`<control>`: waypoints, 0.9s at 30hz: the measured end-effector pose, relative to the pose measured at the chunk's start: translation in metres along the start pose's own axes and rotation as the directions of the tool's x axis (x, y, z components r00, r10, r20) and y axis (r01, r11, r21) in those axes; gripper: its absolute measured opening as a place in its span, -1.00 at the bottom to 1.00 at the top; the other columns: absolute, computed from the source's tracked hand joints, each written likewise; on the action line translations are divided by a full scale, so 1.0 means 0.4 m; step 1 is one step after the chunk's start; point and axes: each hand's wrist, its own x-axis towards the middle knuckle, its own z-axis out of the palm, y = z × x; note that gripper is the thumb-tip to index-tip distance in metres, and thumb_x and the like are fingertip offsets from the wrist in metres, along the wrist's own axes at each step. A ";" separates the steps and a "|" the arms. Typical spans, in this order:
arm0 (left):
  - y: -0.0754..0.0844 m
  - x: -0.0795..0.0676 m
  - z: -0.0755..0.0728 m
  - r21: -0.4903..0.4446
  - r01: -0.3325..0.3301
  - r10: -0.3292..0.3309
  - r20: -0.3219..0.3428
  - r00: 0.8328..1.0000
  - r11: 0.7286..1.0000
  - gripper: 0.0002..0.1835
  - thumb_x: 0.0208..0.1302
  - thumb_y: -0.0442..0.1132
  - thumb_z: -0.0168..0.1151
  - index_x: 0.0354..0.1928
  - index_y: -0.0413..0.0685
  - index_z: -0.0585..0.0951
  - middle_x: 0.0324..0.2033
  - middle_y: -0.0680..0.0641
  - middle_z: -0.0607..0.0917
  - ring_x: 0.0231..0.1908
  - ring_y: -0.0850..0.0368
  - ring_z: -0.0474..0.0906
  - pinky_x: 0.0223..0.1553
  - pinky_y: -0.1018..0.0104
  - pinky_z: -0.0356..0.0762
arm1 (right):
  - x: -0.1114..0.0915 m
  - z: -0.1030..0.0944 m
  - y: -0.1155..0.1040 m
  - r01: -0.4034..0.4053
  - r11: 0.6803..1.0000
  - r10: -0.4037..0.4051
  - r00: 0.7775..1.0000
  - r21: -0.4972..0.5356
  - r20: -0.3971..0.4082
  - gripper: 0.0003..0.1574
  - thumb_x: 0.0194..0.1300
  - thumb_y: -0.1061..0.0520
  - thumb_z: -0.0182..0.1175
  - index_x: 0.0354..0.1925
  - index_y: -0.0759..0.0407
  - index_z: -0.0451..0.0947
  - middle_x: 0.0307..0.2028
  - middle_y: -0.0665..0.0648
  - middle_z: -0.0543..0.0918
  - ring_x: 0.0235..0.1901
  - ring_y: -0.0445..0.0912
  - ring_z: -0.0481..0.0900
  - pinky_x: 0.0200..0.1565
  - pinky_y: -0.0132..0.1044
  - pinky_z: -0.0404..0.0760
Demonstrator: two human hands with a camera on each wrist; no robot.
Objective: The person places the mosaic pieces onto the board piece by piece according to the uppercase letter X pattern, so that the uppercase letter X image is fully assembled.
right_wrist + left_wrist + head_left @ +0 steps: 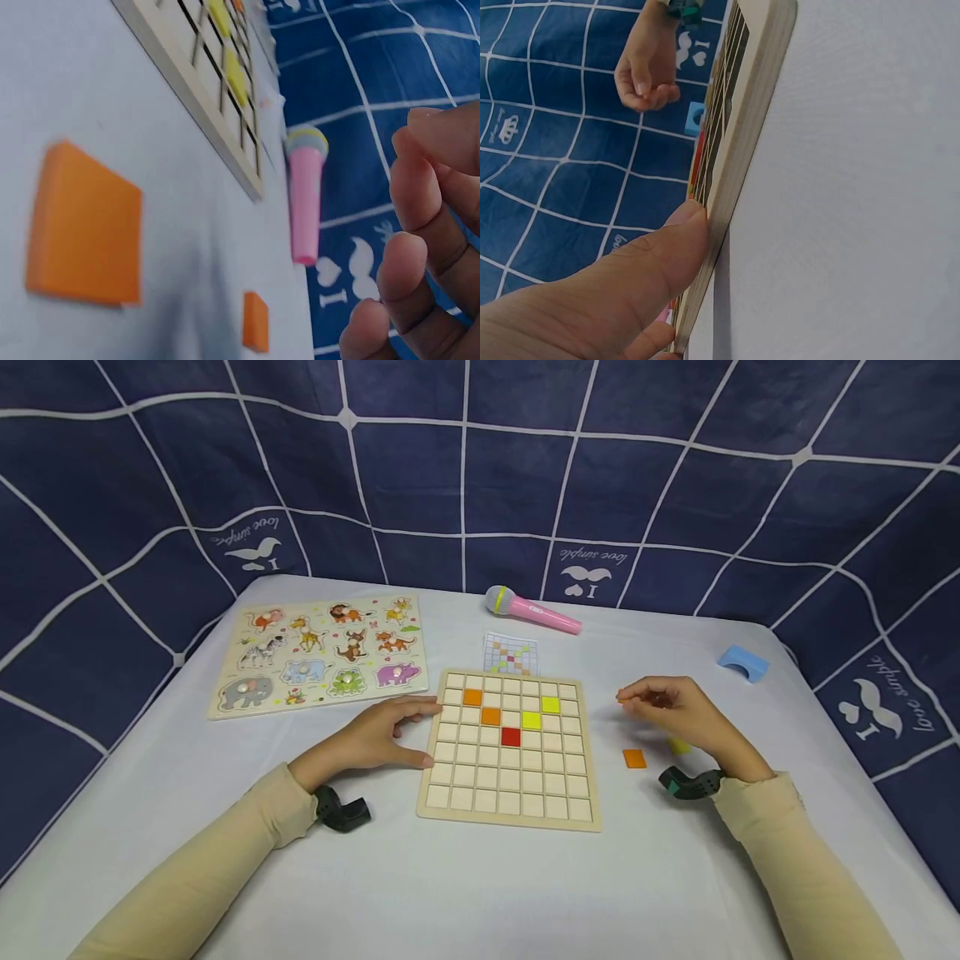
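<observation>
A wooden grid board (508,824) lies flat, with two orange tiles, two yellow tiles (551,704) and a red tile (511,737) in its cells. My left hand (378,735) rests spread at the board's left edge. In the left wrist view its thumb (660,255) presses the rim. To the right of the board is my right hand (671,706), thumb and fingertips drawn together. No tile shows between them in the right wrist view. One orange tile (255,322) lies close to the fingertips; another orange tile (634,758) and a yellow tile (679,746) lie nearer the wrist.
Behind the board sits a printed pattern card (512,653), partly covered by its top edge. A pink toy microphone (536,612) lies farther back. At left is an animal puzzle (318,656); a blue arch block (743,663) stands far right. A blue checked cloth surrounds the table.
</observation>
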 end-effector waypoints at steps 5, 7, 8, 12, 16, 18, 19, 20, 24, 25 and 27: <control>-0.001 -0.001 -0.001 -0.002 -0.006 0.006 0.000 1.000 1.000 -0.10 0.16 -0.10 0.71 0.51 -0.18 0.53 0.58 -0.25 0.39 0.25 -0.09 0.52 0.03 0.17 0.53 | -0.013 -0.049 0.023 -0.036 0.999 0.035 0.998 -0.019 -0.046 -0.77 0.52 0.36 0.30 0.06 0.50 0.70 -0.16 0.02 0.83 -0.28 -0.10 0.65 -0.24 -0.37 0.63; -0.001 -0.001 -0.001 -0.002 -0.008 0.008 0.000 1.000 1.000 -0.10 0.16 -0.10 0.71 0.51 -0.18 0.53 0.57 -0.25 0.40 0.24 -0.09 0.52 0.02 0.18 0.52 | -0.019 -0.068 0.040 -0.045 0.999 0.044 0.998 -0.012 -0.055 -0.76 0.51 0.37 0.29 0.06 0.50 0.69 -0.16 -0.10 0.81 -0.28 -0.11 0.65 -0.23 -0.37 0.64; -0.001 -0.002 -0.002 -0.001 -0.009 0.009 0.000 1.000 1.000 -0.11 0.16 -0.10 0.71 0.51 -0.18 0.53 0.58 -0.25 0.40 0.24 -0.09 0.52 0.02 0.19 0.52 | -0.021 -0.076 0.050 -0.052 0.999 0.052 0.997 -0.006 -0.058 -0.76 0.52 0.36 0.29 0.07 0.50 0.68 -0.15 -0.13 0.80 -0.26 -0.12 0.67 -0.21 -0.39 0.64; -0.001 -0.003 -0.002 -0.003 -0.012 0.012 -0.002 1.000 1.000 -0.11 0.16 -0.11 0.71 0.51 -0.19 0.53 0.58 -0.25 0.39 0.24 -0.09 0.52 0.02 0.19 0.52 | -0.029 -0.108 0.094 -0.101 0.994 0.102 0.994 0.035 -0.031 -0.73 0.55 0.35 0.24 0.12 0.49 0.66 -0.09 -0.22 0.78 -0.19 -0.18 0.66 -0.15 -0.42 0.65; -0.001 -0.002 -0.001 -0.005 -0.013 0.013 -0.003 1.000 1.000 -0.11 0.16 -0.11 0.71 0.51 -0.19 0.53 0.58 -0.25 0.39 0.24 -0.09 0.52 0.02 0.19 0.52 | -0.036 -0.125 0.136 -0.172 0.984 0.171 0.985 0.054 0.023 -0.67 0.56 0.35 0.21 0.17 0.54 0.62 -0.06 -0.27 0.74 -0.14 -0.24 0.64 -0.12 -0.41 0.66; 0.000 -0.002 0.000 -0.006 -0.013 0.013 -0.001 1.000 1.000 -0.11 0.16 -0.11 0.71 0.51 -0.19 0.53 0.58 -0.25 0.39 0.24 -0.09 0.52 0.02 0.19 0.52 | -0.038 -0.126 0.151 -0.190 0.981 0.188 0.981 0.042 0.050 -0.65 0.55 0.37 0.20 0.19 0.56 0.60 -0.04 -0.28 0.73 -0.12 -0.26 0.62 -0.10 -0.43 0.64; 0.000 -0.002 0.000 -0.006 -0.013 0.013 -0.001 1.000 1.000 -0.11 0.16 -0.11 0.71 0.51 -0.19 0.54 0.58 -0.25 0.40 0.24 -0.09 0.52 0.02 0.20 0.52 | -0.039 -0.127 0.158 -0.190 0.981 0.188 0.980 0.030 0.065 -0.65 0.53 0.39 0.21 0.20 0.56 0.60 -0.02 -0.26 0.73 -0.11 -0.28 0.61 -0.08 -0.44 0.63; 0.000 -0.002 0.000 -0.006 -0.013 0.013 -0.001 1.000 1.000 -0.11 0.16 -0.11 0.71 0.51 -0.20 0.54 0.58 -0.25 0.40 0.24 -0.09 0.52 0.02 0.20 0.52 | -0.039 -0.126 0.163 -0.188 0.982 0.186 0.979 0.018 0.077 -0.64 0.52 0.41 0.20 0.20 0.56 0.61 -0.01 -0.22 0.73 -0.09 -0.29 0.60 -0.06 -0.46 0.61; 0.001 -0.002 0.000 -0.004 -0.015 0.015 -0.002 1.000 1.000 -0.11 0.16 -0.12 0.71 0.50 -0.21 0.54 0.58 -0.26 0.39 0.24 -0.10 0.52 0.01 0.20 0.52 | -0.039 -0.122 0.172 -0.141 0.989 0.145 0.982 -0.038 0.125 -0.62 0.45 0.49 0.20 0.19 0.54 0.64 0.05 0.04 0.77 -0.06 -0.30 0.57 -0.05 -0.47 0.56; 0.001 -0.002 0.000 -0.003 -0.015 0.015 -0.002 1.000 1.000 -0.11 0.16 -0.11 0.71 0.50 -0.21 0.54 0.58 -0.26 0.39 0.24 -0.09 0.52 0.01 0.20 0.52 | -0.038 -0.121 0.173 -0.133 0.990 0.138 0.981 -0.046 0.137 -0.61 0.42 0.51 0.20 0.18 0.53 0.65 0.06 0.09 0.77 -0.08 -0.29 0.55 -0.07 -0.46 0.55; 0.001 -0.002 0.000 -0.002 -0.016 0.016 -0.002 1.000 1.000 -0.11 0.16 -0.11 0.71 0.50 -0.21 0.54 0.58 -0.26 0.39 0.23 -0.09 0.52 0.01 0.20 0.52 | -0.038 -0.118 0.173 -0.105 0.992 0.114 0.982 -0.065 0.151 -0.60 0.38 0.54 0.20 0.16 0.53 0.66 0.03 0.17 0.77 -0.15 -0.24 0.51 -0.14 -0.42 0.52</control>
